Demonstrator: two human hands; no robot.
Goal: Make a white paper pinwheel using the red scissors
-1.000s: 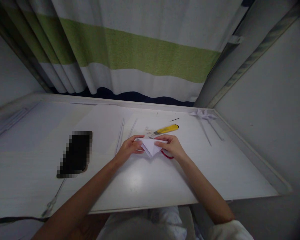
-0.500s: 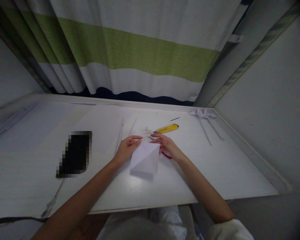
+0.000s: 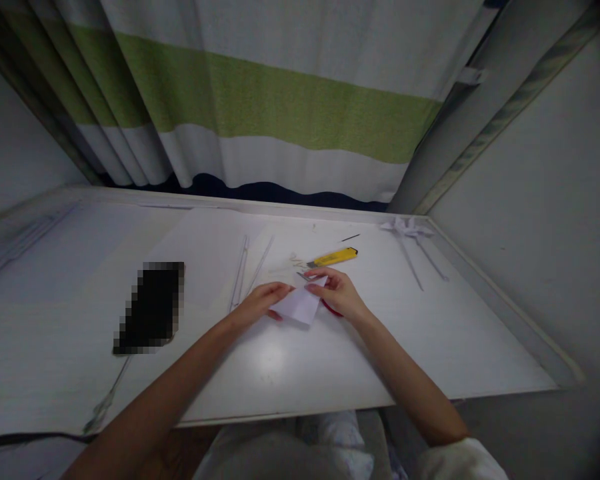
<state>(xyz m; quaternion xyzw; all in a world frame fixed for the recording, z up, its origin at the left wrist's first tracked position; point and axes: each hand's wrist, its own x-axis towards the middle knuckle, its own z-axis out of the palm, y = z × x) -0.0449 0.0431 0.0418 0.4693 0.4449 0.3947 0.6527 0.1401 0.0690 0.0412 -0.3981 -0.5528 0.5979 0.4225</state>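
A folded piece of white paper (image 3: pixel 300 307) is held between both hands above the table. My left hand (image 3: pixel 260 303) pinches its left side, thumb on top and fingers beneath. My right hand (image 3: pixel 341 293) grips the upper right corner between thumb and fingers. Partly hidden behind the right hand lie scissors (image 3: pixel 332 309) with a red handle, their blade tips showing just beyond the paper. A yellow box cutter (image 3: pixel 336 257) rests past the fingertips, with small scraps (image 3: pixel 296 261) beside its blade.
White sheets (image 3: pixel 195 240) and thin rolled paper sticks (image 3: pixel 241 270) lie on the left. A pixelated dark object (image 3: pixel 153 308) sits there with a cord (image 3: pixel 111 387). Two folded paper flowers with stems (image 3: pixel 407 230) lie at the back right. A thin black stick (image 3: pixel 351 237) lies behind the cutter.
The paper was hanging toward me with a larger face showing; now it is tilted up and looks smaller. My right thumb has come over its corner, and my left hand has shifted slightly right.
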